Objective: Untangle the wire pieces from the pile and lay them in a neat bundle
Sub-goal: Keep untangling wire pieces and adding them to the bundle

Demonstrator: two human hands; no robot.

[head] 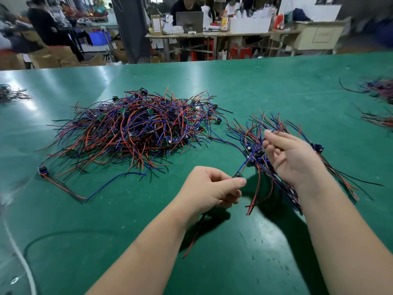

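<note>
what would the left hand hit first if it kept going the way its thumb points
Probably the gathered bundle of red, blue and black wires in the right hand. The left hand points up and right towards it, though depth is unclear.

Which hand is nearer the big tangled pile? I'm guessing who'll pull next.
Left. The left hand sits just below the pile's near right edge; the right hand is farther right, holding the bundle.

A tangled pile [136,128] of red, blue and black wires is heaped mid-table; a bundle [265,150], seemingly roughly aligned, is gathered to its right.
</note>
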